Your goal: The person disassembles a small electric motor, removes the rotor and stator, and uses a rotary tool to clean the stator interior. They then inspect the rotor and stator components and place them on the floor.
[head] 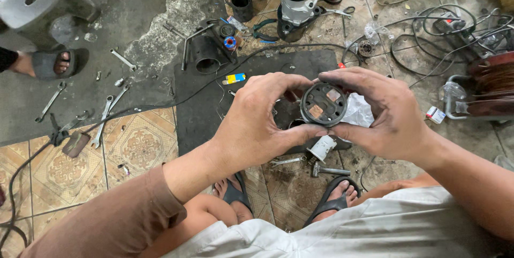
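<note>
I hold a round dark disc-shaped part with two copper-coloured square contacts on its face, up in front of me with both hands. My left hand grips its left edge with thumb below and fingers curled over the top. My right hand holds its right edge the same way. Below the part, on the dark mat, lie a white cylindrical piece and a crumpled white cloth.
Wrenches and pliers are scattered on the floor at left. A dark metal housing and a black-and-silver motor body stand at the back. Cables and a copper-wound coil lie at right. Other people's sandalled feet are nearby.
</note>
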A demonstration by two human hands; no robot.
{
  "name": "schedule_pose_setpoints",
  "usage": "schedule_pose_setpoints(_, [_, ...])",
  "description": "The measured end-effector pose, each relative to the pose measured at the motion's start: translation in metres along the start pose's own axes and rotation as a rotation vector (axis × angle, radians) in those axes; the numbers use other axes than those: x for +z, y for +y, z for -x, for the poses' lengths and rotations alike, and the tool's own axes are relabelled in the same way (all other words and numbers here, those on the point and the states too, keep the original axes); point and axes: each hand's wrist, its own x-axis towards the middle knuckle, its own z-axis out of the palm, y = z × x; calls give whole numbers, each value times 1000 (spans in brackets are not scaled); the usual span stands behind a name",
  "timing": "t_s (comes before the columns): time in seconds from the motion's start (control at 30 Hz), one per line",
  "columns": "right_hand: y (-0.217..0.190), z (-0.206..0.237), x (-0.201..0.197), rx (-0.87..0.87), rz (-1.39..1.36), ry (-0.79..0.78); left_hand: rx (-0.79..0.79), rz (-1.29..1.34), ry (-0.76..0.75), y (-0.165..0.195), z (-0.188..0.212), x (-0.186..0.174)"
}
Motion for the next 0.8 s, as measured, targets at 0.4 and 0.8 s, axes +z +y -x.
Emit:
schedule_pose_setpoints(0.4, [-13, 2, 4, -261, 255, 146, 82, 129, -80, -6, 2, -3])
schedule_pose_setpoints(0.8, [-10, 4, 6, -471, 250, 212, 171, 193, -133, -7, 3, -7])
